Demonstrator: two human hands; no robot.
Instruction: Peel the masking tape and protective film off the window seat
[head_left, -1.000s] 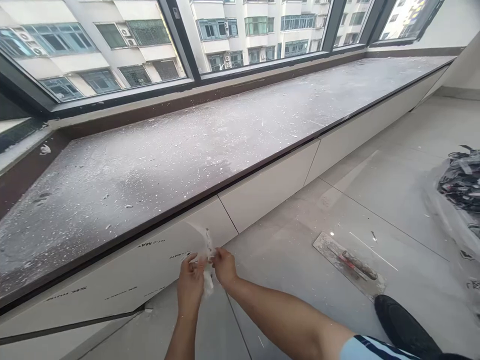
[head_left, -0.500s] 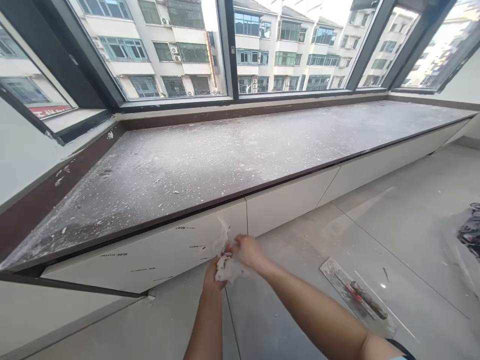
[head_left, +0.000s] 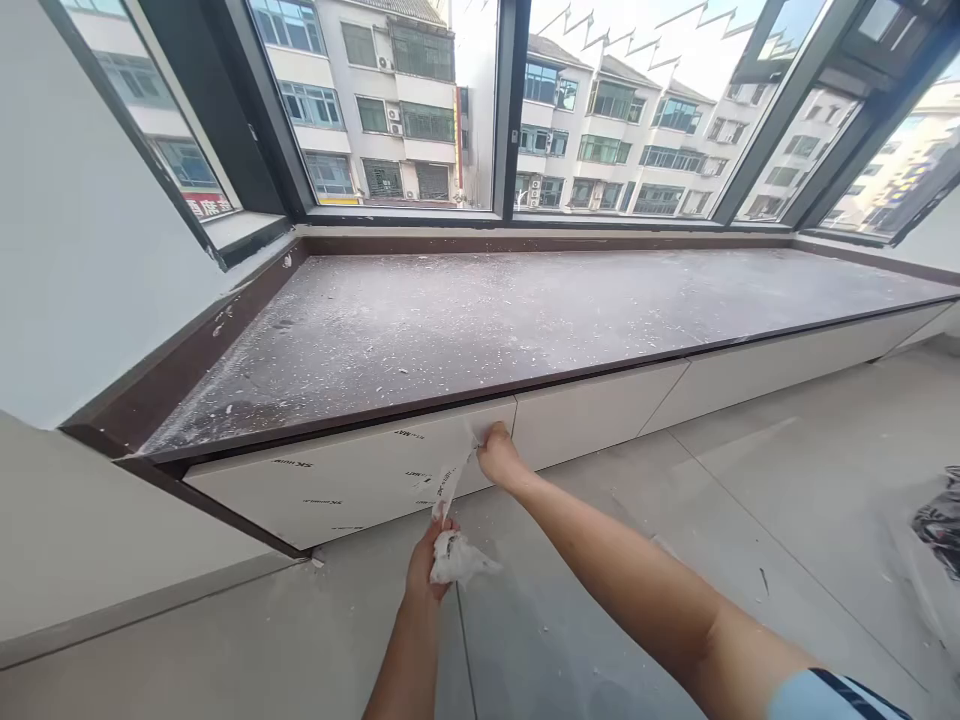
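My left hand (head_left: 426, 562) is closed around a crumpled wad of clear protective film (head_left: 459, 562), held low in front of the cabinet. A stretched strip of the same film runs up from it to my right hand (head_left: 501, 455). That hand is pinched on the film by the upper right corner of the left cabinet panel (head_left: 300, 495); its fingertips are partly hidden. Black printed lettering covers much of this white panel.
A brown window-seat top (head_left: 420, 320), dusted with white powder and flakes, spans the cabinet under dark window frames. Plain white panels (head_left: 592, 410) continue rightward. Grey floor tiles (head_left: 675, 540) lie in front, with a dark bundle (head_left: 941, 520) at the far right.
My right hand has moved up to the panel's corner, away from my left hand. The film between them is now drawn out into a strip. The view has shifted, and the trowel has left it.
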